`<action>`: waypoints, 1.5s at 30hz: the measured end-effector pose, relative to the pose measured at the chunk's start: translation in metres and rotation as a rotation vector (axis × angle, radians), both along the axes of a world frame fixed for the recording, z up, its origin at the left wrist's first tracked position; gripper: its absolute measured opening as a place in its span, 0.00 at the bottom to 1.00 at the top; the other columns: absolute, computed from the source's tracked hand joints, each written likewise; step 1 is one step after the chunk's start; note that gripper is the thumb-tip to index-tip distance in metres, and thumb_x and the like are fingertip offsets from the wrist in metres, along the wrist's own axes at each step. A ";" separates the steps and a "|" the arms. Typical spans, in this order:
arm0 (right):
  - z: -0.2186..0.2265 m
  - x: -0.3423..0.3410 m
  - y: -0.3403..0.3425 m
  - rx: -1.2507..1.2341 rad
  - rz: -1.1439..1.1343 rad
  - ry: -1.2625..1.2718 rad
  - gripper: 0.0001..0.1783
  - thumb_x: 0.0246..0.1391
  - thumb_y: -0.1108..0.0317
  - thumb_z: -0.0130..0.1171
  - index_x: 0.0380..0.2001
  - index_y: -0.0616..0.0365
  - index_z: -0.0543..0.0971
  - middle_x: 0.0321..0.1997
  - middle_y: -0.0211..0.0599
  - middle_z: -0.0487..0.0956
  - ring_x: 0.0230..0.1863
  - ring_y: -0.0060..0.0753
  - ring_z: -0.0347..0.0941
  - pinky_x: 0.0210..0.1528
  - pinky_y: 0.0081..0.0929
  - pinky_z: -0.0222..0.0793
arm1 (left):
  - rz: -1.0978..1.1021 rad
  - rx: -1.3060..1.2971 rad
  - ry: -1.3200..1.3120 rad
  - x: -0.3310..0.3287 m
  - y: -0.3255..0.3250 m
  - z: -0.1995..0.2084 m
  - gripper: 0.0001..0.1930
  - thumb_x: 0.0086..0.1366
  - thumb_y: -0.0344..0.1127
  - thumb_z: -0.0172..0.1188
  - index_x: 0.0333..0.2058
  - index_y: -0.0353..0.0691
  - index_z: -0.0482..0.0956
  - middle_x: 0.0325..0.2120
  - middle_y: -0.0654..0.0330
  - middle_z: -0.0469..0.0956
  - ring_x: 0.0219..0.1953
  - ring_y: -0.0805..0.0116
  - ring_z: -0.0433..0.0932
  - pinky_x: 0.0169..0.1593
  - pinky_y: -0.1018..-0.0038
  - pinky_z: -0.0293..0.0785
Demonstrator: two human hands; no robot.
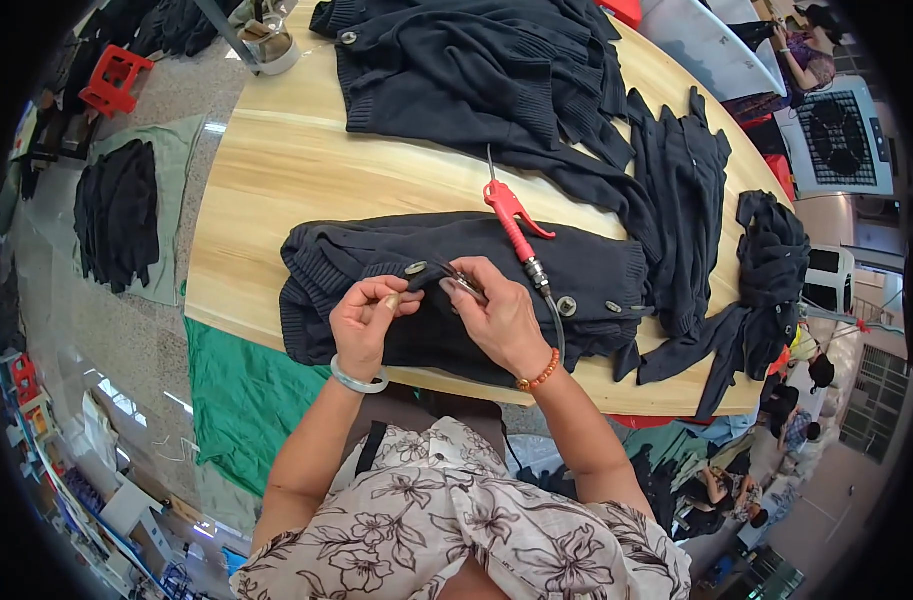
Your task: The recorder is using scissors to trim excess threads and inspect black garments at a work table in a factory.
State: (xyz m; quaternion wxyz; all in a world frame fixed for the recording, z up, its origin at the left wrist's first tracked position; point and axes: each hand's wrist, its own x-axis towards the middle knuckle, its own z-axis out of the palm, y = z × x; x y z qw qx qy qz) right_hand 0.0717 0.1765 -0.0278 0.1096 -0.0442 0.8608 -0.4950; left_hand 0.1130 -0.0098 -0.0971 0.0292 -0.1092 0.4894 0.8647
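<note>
A dark knitted cardigan (601, 258) lies folded in front of me, with ribbed edges and several large buttons (566, 306). My left hand (364, 318) pinches the cardigan's front edge beside a button (416, 268). In my right hand (503, 315) is a small pair of metal thread snips (466, 283), its tips at the fabric close to that button. Fingers partly cover the snips, and any thread there is too fine to make out. A red air blow gun (512, 222) rests across the cardigan just beyond my right hand, its hose running back under my wrist.
More dark knitwear (466, 75) is heaped at the table's far side, with further garments (681, 200) to the right. The wooden table (251, 190) has a curved left edge. Green cloth (231, 400) hangs below it. A red stool (116, 80) stands far left. Other people work at right.
</note>
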 end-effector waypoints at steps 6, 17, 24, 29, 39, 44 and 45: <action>-0.010 -0.006 0.013 0.058 0.003 -0.209 0.16 0.59 0.60 0.64 0.41 0.60 0.77 0.27 0.42 0.81 0.28 0.37 0.80 0.32 0.31 0.72 | -0.003 -0.013 -0.020 -0.005 -0.006 -0.004 0.04 0.68 0.21 0.52 0.40 0.28 0.73 0.44 0.48 0.78 0.44 0.58 0.83 0.49 0.69 0.82; -0.013 -0.006 0.003 0.185 0.107 -0.101 0.29 0.50 0.55 0.71 0.53 0.54 0.76 0.31 0.39 0.82 0.21 0.30 0.71 0.30 0.26 0.70 | -0.027 -0.229 -0.123 0.016 -0.060 -0.013 0.07 0.71 0.27 0.53 0.34 0.32 0.78 0.39 0.53 0.79 0.32 0.71 0.81 0.38 0.78 0.79; -0.022 0.002 -0.015 0.149 0.169 -0.026 0.13 0.57 0.71 0.58 0.46 0.57 0.78 0.28 0.43 0.81 0.27 0.44 0.80 0.32 0.34 0.74 | -0.170 -0.272 -0.185 0.022 -0.047 -0.006 0.25 0.60 0.18 0.61 0.56 0.33 0.67 0.46 0.57 0.72 0.43 0.75 0.75 0.44 0.82 0.75; -0.022 0.012 -0.029 0.016 0.189 0.028 0.15 0.54 0.81 0.51 0.46 0.62 0.77 0.35 0.42 0.77 0.33 0.43 0.79 0.36 0.32 0.74 | -0.041 -0.179 -0.299 0.036 -0.035 -0.008 0.33 0.57 0.16 0.61 0.61 0.38 0.62 0.45 0.57 0.73 0.41 0.74 0.75 0.44 0.80 0.75; -0.020 0.007 -0.038 -0.026 0.182 0.006 0.10 0.50 0.77 0.64 0.38 0.60 0.83 0.29 0.36 0.76 0.25 0.29 0.71 0.28 0.25 0.66 | -0.006 -0.027 -0.256 0.022 -0.021 0.024 0.24 0.61 0.15 0.57 0.56 0.33 0.68 0.39 0.61 0.78 0.41 0.78 0.76 0.45 0.83 0.71; -0.020 0.017 -0.034 -0.220 0.033 -0.043 0.07 0.54 0.77 0.62 0.37 0.65 0.82 0.29 0.32 0.76 0.26 0.17 0.66 0.27 0.19 0.61 | -0.041 -0.046 -0.203 0.012 -0.016 0.042 0.23 0.60 0.14 0.57 0.54 0.31 0.70 0.40 0.61 0.78 0.41 0.78 0.75 0.48 0.82 0.71; -0.020 0.021 -0.034 -0.259 -0.021 -0.047 0.06 0.54 0.77 0.62 0.37 0.65 0.82 0.29 0.31 0.75 0.25 0.16 0.65 0.27 0.18 0.60 | -0.038 -0.048 -0.203 0.012 -0.015 0.042 0.21 0.61 0.16 0.58 0.53 0.31 0.71 0.39 0.61 0.78 0.41 0.78 0.75 0.47 0.82 0.72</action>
